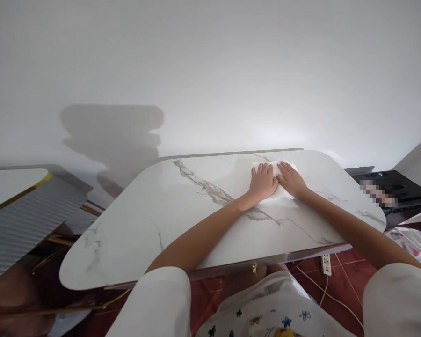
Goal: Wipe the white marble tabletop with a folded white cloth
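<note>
Both hands rest on a white cloth or paper wipe (282, 193) lying on the marble-patterned white table (126, 234), right of its middle. My left hand (263, 181) presses flat on the wipe's left part, its fingers stretched out and pointing away from me. Beside it, my right hand (292, 179) lies palm down on the right part, fingers extended toward the upper left. The thumbs come close together between the two hands. Parts of the wipe are hidden under the palms, and its exact material cannot be made out.
A white wall (210, 79) stands behind the table. At left is another white-topped piece (17, 185) with gold trim and a ribbed grey side. A black plastic object (407, 185) stands at right, above a white plastic bag (412, 243). A power strip (326, 265) with a cable lies on the red floor.
</note>
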### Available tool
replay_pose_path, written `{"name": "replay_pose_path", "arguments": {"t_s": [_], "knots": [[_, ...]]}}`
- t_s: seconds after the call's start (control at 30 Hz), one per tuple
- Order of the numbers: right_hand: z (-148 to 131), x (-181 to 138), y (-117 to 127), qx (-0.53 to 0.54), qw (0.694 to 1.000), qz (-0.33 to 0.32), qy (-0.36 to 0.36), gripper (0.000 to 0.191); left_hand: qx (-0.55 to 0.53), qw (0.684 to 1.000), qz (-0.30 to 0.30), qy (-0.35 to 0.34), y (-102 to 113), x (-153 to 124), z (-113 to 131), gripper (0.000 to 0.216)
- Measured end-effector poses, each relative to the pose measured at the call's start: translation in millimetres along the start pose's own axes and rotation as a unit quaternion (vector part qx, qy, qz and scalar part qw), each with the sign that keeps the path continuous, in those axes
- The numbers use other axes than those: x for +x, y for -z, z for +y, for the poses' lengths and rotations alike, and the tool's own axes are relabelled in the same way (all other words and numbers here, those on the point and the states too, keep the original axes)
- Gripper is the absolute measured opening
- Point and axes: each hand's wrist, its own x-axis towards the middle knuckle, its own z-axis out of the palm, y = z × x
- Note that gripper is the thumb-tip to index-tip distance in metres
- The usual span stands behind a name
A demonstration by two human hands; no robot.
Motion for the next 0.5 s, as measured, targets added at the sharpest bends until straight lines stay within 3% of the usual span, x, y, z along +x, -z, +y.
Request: {"name": "replay_pose_path", "arguments": {"t_s": [0.5], "knots": [[-33, -67, 13, -0.011, 1.0, 0.02, -0.003, 0.056, -0.005, 0.999, 0.009, -0.036, 10, -57, 16, 0.05]]}}
